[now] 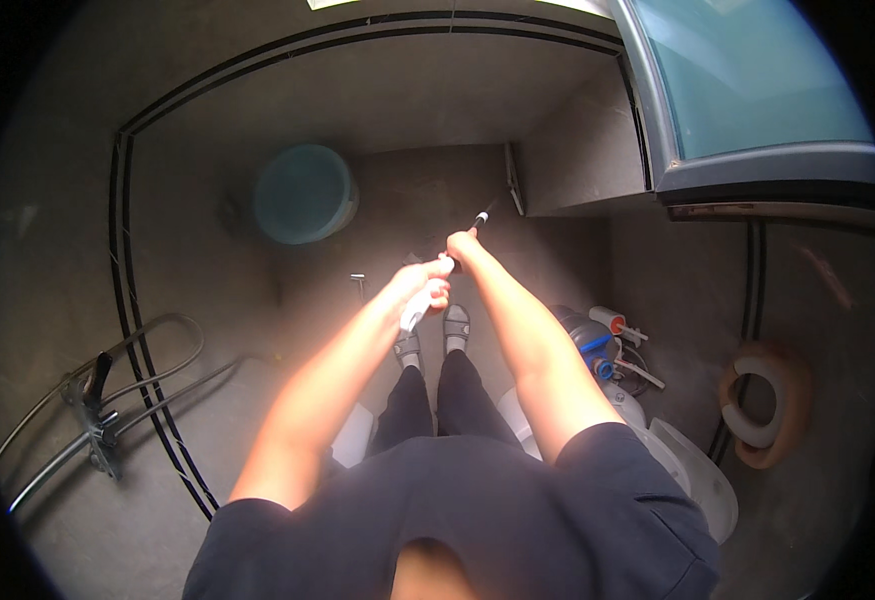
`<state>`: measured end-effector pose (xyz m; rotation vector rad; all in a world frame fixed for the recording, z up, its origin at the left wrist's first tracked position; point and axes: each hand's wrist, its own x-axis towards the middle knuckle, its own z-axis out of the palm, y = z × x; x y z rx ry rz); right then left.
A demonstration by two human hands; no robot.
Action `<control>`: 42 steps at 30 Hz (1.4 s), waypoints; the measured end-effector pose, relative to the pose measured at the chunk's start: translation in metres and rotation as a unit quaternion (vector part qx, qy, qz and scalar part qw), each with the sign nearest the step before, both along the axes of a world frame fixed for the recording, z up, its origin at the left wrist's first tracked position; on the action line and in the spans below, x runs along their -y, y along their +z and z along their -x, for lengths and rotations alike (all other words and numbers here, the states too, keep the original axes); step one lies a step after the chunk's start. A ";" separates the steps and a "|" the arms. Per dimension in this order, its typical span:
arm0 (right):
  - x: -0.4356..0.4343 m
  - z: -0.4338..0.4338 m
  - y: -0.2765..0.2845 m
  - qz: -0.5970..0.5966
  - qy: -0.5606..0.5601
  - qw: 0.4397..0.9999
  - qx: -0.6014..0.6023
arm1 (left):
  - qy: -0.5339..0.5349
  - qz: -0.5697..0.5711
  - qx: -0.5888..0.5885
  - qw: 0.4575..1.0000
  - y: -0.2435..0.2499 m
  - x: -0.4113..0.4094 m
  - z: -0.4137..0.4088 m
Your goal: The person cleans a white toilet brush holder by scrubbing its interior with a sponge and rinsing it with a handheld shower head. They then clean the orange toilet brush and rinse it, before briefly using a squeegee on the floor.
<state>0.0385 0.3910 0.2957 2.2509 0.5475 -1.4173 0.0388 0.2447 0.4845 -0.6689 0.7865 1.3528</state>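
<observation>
Both hands hold one long pole [480, 220] that slants away from me. My left hand [428, 281] grips it near its white handle end [414, 312], which sticks out toward my body. Farther along the shaft, my right hand [464, 249] is closed around its dark part. Just past that hand a white collar shows on the shaft. Beyond it, a thin flat head [513, 180] stands near the wall corner; whether the pole joins it is hard to tell. My feet, in grey sandals [456, 322], are on the floor beneath my hands.
A pale blue bucket [306, 195] stands far left. Shower mixer [96, 420] and hose are on the left wall. To my right are a toilet lid [696, 480], a grey-blue container [587, 341] and a ring-shaped toilet seat [756, 439] against the wall. An open window [767, 82] juts in upper right.
</observation>
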 end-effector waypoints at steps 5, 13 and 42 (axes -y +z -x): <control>0.024 -0.023 0.020 0.057 0.281 0.951 -0.117 | 0.094 0.041 0.021 0.994 0.019 0.012 -0.031; 0.049 -0.044 0.107 0.096 0.456 0.853 -0.235 | 0.187 0.091 0.036 0.977 0.070 0.015 -0.081; -0.200 -0.148 0.077 -0.077 0.666 0.723 -0.166 | -0.030 0.127 -0.264 0.956 0.028 0.078 -0.083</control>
